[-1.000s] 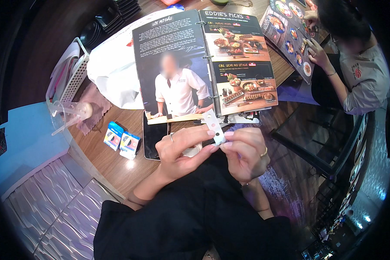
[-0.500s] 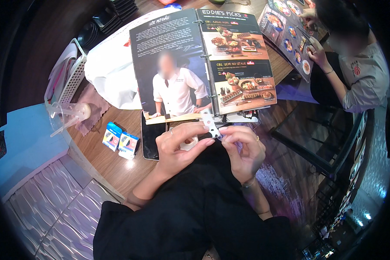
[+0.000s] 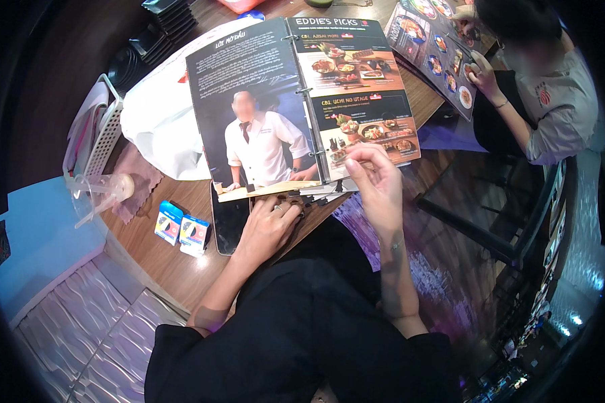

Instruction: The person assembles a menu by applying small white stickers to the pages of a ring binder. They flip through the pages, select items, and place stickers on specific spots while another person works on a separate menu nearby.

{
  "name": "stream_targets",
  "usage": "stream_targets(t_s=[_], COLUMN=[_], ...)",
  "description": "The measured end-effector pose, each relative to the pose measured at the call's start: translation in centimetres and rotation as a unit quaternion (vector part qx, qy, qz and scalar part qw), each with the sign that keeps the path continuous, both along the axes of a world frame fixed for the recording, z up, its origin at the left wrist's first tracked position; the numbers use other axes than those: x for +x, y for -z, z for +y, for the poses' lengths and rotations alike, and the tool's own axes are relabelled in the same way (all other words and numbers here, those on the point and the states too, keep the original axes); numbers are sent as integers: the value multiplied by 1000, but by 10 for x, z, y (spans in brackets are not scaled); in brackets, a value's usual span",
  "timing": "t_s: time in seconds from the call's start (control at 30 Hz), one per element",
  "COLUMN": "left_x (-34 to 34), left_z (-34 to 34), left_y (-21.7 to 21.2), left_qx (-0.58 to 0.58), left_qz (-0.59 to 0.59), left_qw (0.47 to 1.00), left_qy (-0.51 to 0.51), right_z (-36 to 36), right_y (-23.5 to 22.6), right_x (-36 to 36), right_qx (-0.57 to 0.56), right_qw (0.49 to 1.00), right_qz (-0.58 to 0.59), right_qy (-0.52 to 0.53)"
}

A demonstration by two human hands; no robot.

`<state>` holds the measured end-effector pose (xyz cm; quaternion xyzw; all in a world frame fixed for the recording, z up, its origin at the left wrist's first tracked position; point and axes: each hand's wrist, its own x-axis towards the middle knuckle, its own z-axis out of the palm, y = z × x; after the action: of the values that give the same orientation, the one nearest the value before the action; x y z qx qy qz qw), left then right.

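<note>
The open ring-bound menu with dark glossy pages (image 3: 296,101) lies before me. My right hand (image 3: 378,176) is loosely curled at its lower-right page (pinching or not, I can't tell). My hands have parted, the spotted white strip gone from between them; my left hand (image 3: 269,232) rests by the menu's lower edge, grip hidden, beside a flat black device (image 3: 228,232).

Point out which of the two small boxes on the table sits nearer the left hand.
The right-hand small box: it stands between its bluer-topped neighbour and the dark flat device, on the side toward the left hand.
</note>
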<state>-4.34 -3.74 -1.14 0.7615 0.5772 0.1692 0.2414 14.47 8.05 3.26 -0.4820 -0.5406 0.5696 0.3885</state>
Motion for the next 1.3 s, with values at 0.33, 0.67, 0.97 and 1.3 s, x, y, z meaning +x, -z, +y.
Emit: stream_targets(t_s=[0.33,0.67,0.97,1.3], left_x=[1,-3,2,-1], left_z=[-2,-12,86,98], left_y=[7,-6,-32,-45], left_qx=[58,183,50,-2], left_qz=[47,59,119,107], left_qw=[997,980,989,991], left_qy=[-36,-57,68,86], right_z=[19,27,33,36], right_y=[24,21,16,11], right_x=[-5,-5,-8,-11], right_qx=[-28,-69,-69,-102], right_qw=[999,997,994,990], right_qz=[-21,-36,-86,-93], right_qy=[-27,-15,-27,-24])
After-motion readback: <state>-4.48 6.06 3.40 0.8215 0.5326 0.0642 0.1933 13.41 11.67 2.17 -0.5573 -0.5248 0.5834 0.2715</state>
